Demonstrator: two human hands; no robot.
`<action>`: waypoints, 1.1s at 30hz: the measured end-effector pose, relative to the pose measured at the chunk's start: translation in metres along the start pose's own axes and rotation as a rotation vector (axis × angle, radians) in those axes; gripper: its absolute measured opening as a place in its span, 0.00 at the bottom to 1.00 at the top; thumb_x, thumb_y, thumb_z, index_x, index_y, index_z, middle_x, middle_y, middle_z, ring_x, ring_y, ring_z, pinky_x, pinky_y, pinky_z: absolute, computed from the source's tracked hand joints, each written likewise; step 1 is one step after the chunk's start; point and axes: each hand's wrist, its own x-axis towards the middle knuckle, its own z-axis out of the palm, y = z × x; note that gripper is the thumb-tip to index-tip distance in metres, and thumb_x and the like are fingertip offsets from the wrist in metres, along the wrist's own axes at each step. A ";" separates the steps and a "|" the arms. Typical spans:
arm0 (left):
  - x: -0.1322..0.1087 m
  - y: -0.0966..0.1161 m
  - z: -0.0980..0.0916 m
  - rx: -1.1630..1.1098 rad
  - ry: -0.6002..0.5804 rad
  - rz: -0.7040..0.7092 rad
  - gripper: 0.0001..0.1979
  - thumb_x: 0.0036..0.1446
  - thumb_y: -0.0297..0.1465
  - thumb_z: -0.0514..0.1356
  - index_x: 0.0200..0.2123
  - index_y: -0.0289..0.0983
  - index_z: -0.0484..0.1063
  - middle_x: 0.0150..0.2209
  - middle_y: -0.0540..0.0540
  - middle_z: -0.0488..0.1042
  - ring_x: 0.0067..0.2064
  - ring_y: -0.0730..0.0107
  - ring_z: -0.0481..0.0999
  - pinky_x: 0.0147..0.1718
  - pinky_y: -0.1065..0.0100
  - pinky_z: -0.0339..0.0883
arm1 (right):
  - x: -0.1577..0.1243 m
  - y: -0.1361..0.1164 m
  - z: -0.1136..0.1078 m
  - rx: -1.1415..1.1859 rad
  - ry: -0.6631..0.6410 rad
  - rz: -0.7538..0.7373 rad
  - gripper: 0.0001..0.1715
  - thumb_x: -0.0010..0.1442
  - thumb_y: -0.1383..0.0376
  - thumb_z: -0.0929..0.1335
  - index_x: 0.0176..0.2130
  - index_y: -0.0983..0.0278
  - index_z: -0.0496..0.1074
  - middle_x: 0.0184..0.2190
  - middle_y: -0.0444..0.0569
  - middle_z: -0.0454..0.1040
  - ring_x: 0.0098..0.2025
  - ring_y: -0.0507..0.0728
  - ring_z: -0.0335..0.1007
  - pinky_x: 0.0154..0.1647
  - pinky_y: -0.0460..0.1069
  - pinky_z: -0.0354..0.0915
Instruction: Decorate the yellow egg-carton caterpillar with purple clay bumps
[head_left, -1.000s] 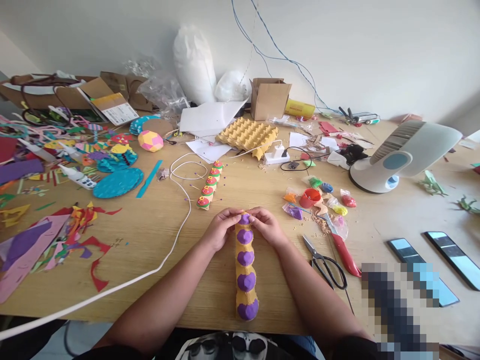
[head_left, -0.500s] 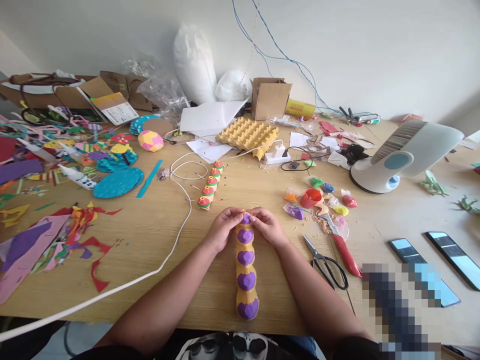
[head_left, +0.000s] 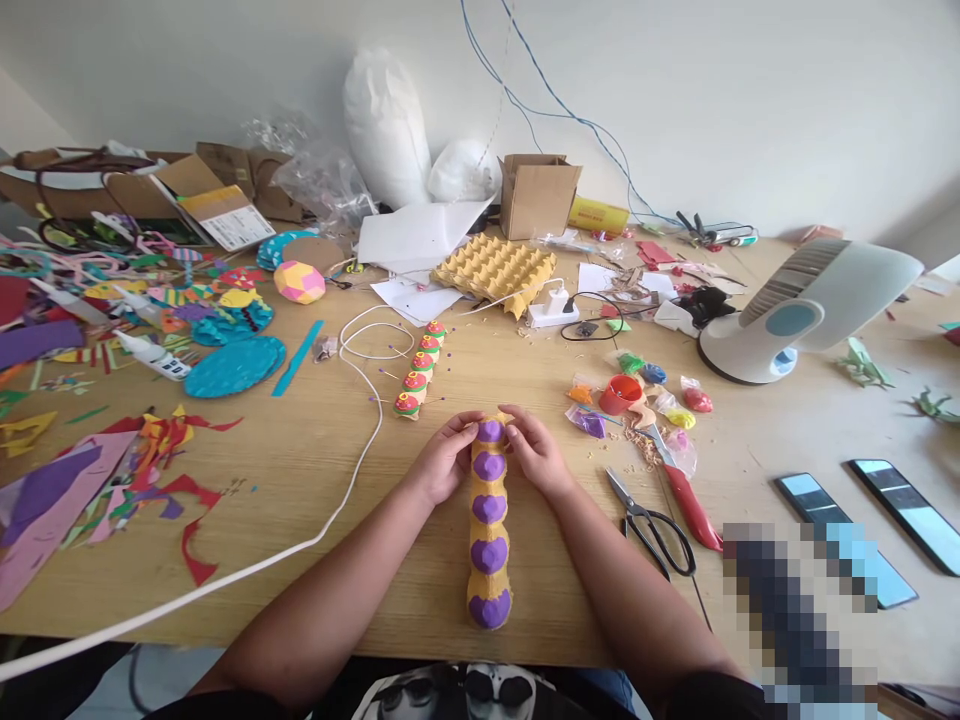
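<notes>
In front of me lies a long yellow egg-carton strip (head_left: 489, 533), its several bumps capped in purple. My left hand (head_left: 444, 462) pinches its far end from the left, thumb against the topmost purple cap. On the other side my right hand (head_left: 538, 455) has its curled fingers at the same far end, with the fingertips partly hidden behind the strip. Beyond my hands is a similar strip (head_left: 420, 372) with red and green caps, yellow loops on top and pins sticking out at the sides.
To the right are scissors (head_left: 651, 525), a red-handled knife (head_left: 691, 508), a red cup (head_left: 621, 394) with bags of coloured clay, phones (head_left: 904, 515) and a fan (head_left: 795, 315). A white cable (head_left: 330, 520) crosses the left side near paper scraps (head_left: 67, 500). An egg tray (head_left: 491, 270) lies farther back.
The near end of the purple-capped strip has shifted slightly away from me and left. My right thumb has moved off the top cap toward the strip's right side.
</notes>
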 end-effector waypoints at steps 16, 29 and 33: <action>0.003 0.000 -0.003 -0.022 0.041 -0.005 0.21 0.51 0.32 0.73 0.47 0.41 0.72 0.38 0.50 0.82 0.38 0.70 0.81 0.38 0.69 0.73 | -0.005 -0.014 -0.008 -0.750 -0.023 -0.399 0.24 0.72 0.50 0.61 0.61 0.47 0.74 0.49 0.54 0.64 0.52 0.64 0.61 0.56 0.61 0.60; 0.001 0.003 0.000 -0.065 0.024 -0.014 0.20 0.50 0.28 0.73 0.45 0.41 0.70 0.38 0.50 0.81 0.38 0.71 0.81 0.39 0.70 0.72 | 0.000 -0.009 -0.003 -0.487 -0.011 -0.296 0.29 0.72 0.47 0.57 0.58 0.51 0.77 0.45 0.53 0.66 0.50 0.62 0.64 0.57 0.61 0.60; 0.000 0.005 0.001 -0.084 0.017 -0.029 0.22 0.52 0.28 0.72 0.49 0.42 0.70 0.40 0.50 0.81 0.39 0.71 0.80 0.39 0.69 0.72 | 0.003 -0.004 -0.003 -0.178 0.050 -0.215 0.33 0.74 0.46 0.53 0.56 0.54 0.78 0.44 0.52 0.67 0.52 0.61 0.65 0.60 0.60 0.60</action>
